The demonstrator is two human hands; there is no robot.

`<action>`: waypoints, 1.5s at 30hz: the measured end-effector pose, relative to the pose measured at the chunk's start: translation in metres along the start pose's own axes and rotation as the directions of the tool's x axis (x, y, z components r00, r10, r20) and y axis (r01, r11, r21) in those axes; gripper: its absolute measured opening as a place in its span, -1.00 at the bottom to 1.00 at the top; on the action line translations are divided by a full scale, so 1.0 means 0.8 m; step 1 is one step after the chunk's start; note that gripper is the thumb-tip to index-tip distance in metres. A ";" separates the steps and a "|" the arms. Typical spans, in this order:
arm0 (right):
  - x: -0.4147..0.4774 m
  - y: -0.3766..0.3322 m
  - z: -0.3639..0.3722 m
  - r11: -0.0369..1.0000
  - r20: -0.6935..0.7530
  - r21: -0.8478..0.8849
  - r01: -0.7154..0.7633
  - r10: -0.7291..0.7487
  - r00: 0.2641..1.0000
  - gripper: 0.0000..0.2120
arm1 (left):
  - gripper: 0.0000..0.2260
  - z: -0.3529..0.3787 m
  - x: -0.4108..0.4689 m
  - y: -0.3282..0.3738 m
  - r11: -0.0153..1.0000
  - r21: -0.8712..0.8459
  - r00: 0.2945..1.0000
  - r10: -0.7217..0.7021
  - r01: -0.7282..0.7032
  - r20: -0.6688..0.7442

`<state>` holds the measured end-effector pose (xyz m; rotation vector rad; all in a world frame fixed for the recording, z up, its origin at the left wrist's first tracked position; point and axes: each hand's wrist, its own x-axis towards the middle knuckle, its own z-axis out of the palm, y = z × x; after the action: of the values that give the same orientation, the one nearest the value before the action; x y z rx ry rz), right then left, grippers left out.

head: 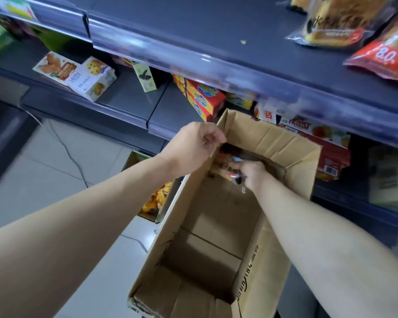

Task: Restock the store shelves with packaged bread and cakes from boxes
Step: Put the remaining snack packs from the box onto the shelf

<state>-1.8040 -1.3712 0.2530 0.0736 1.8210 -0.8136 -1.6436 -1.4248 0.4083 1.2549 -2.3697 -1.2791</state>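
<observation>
Packaged bread (336,21) in glossy bags lies at the right end of the smooth grey metal shelf (193,33). Below it stands the cardboard box (269,143), matte, creased, stiff and nearly empty. At its far end is one packet (225,167) in crinkly film, probably light, soft, slippery and crushable, so best cradled underneath. The right hand (254,174) grips it, and the left hand (193,145) pinches the box's far-left corner flap.

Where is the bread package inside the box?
In the head view, the plastic-wrapped bread package lies at the far end of the open brown cardboard box, gripped by the right hand, near the left hand.
</observation>
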 end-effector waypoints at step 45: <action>-0.322 -0.222 -0.120 0.454 -0.263 -0.586 0.672 -0.890 0.372 -0.64 | -0.72 -0.128 -0.002 0.197 0.997 -0.083 0.973 -0.022 0.003 -0.228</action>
<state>-1.8507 -1.3697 0.5770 -1.0780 2.5744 -1.1511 -1.6853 -1.4426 0.5906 1.3170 -2.1313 -1.1531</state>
